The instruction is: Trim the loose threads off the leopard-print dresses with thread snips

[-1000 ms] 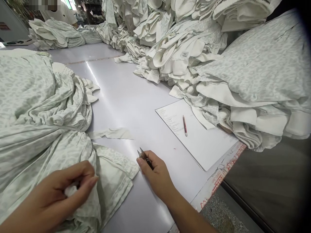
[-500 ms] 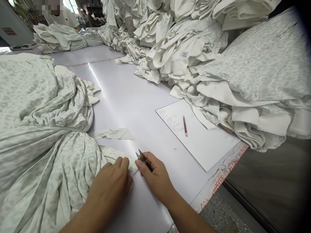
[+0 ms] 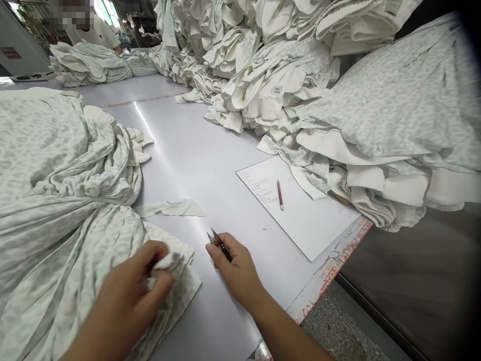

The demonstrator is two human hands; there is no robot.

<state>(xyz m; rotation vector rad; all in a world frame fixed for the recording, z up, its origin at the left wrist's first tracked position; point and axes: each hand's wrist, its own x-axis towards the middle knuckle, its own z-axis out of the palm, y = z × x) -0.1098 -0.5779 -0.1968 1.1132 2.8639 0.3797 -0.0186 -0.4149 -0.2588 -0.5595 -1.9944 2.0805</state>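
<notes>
Your left grip (image 3: 128, 291) has moved off the flat hem and now pinches a bunched fold of pale-patterned cloth (image 3: 167, 263) at near left, while your right grip (image 3: 236, 271) holds thread snips (image 3: 220, 243) against the desk (image 3: 180, 150).

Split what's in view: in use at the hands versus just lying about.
In use:
left hand, pinching printed cloth
right hand, holding thread snips

Lying about:
paper pad
red pen
loose cloth strip
piled fabric

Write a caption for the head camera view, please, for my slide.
Left hand pinches printed fabric while right hand holds thread snips.
</notes>
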